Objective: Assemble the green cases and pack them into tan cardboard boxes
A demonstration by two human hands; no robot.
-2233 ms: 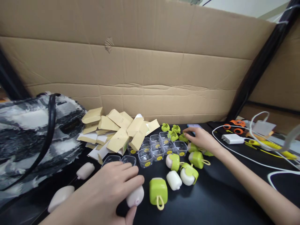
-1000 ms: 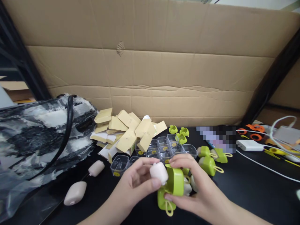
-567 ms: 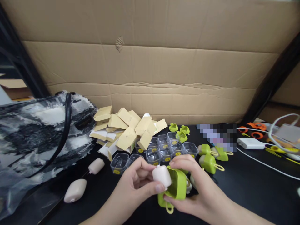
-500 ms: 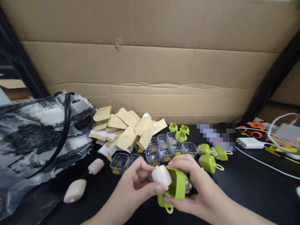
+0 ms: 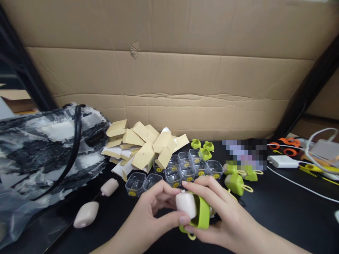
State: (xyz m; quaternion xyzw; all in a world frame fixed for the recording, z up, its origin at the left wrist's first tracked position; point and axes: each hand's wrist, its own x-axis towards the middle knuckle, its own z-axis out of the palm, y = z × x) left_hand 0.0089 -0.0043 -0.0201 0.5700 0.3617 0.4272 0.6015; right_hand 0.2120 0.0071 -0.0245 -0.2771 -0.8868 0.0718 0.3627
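My left hand [image 5: 152, 213] pinches a pale pink rounded case [image 5: 186, 204] between thumb and fingers. My right hand [image 5: 222, 215] wraps a lime-green silicone cover [image 5: 202, 213] and holds it against the pink case, which sits partly inside the cover. Both hands are low in the middle, just above the black table [image 5: 278, 211]. Behind them stand several clear plastic boxes [image 5: 185, 169] with yellow stickers. More green covers [image 5: 235, 181] lie to the right.
A heap of tan paper cartons [image 5: 143, 148] lies behind the clear boxes. Two pink cases [image 5: 86, 214] lie at left beside a black-and-white bag [image 5: 39, 148]. A white charger [image 5: 282, 161], cables and orange rings lie at right. A cardboard wall [image 5: 169, 70] closes the back.
My left hand picked up the pink case and my right hand came back from the far right with a green cover. The case has since gone deeper into the cover.
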